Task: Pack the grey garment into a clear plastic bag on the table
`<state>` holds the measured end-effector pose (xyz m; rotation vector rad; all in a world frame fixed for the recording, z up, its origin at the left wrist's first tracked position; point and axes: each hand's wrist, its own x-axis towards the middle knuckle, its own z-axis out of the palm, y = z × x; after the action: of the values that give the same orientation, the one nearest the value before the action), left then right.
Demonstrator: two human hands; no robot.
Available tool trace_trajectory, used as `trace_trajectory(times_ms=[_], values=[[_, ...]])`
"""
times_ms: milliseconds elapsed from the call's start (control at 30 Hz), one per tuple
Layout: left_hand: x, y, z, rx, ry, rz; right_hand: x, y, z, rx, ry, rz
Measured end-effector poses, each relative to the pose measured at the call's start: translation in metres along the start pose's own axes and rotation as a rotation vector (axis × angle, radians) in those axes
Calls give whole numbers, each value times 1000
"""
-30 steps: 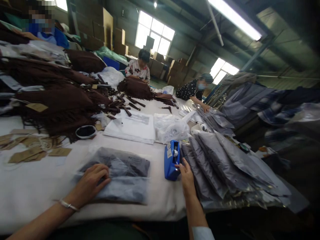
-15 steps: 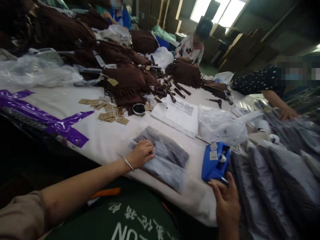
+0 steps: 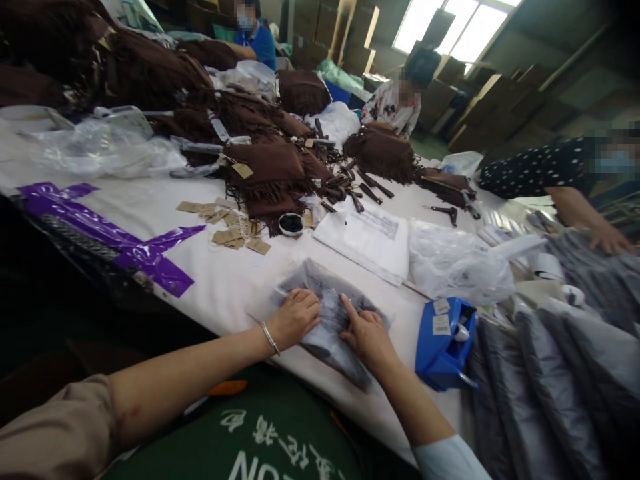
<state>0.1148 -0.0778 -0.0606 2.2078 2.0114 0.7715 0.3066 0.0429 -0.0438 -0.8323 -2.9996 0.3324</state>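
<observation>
A grey item in a clear plastic bag (image 3: 330,303) lies near the front edge of the white-covered table. On its left part rests my left hand (image 3: 299,319), a bracelet at the wrist, its fingers curled together against the plastic; what they hold, if anything, is hidden. My right hand (image 3: 367,333) is on the bag's right part, index finger stretched out and the others apart and slightly bent. A blue tape dispenser (image 3: 443,343) stands to the right of my right hand, touched by neither hand.
Brown fringed bags (image 3: 267,167) pile up at the back left, with cardboard tags (image 3: 233,233) before them. White sheets (image 3: 365,237) and clear plastic (image 3: 455,260) lie beyond the bag. Grey packed items (image 3: 540,373) line the right. A co-worker's hand (image 3: 610,233) rests at the far right.
My right hand has moved left from beside the tape dispenser onto the bag. My left hand stays on the bag. The whole view has shifted slightly.
</observation>
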Motion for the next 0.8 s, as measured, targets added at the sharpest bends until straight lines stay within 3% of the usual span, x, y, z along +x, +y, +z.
trace_trajectory(times_ms=[100,167,267,367,533,600,667,733,800], values=[[0,-1,2,-1,2,11,-4,14,-1,-68,152,159],[-1,-2,3,5,1,15,-7,24,-3,31,253,233],[0,0,5,25,0,18,-12,32,1,260,280,177],[0,0,4,10,10,12,-13,32,5,325,236,136],[-12,-23,-24,-56,9,10,-6,27,-10,526,370,201],[-20,-36,-40,-53,-2,-27,1,15,-21,604,286,173],[-23,-47,-52,-78,-26,-95,12,-4,-31,674,116,158],[-22,-54,-56,-132,-36,-180,30,-28,-38,701,-45,114],[-19,-56,-53,-172,-20,-258,51,-49,-40,692,-126,17]])
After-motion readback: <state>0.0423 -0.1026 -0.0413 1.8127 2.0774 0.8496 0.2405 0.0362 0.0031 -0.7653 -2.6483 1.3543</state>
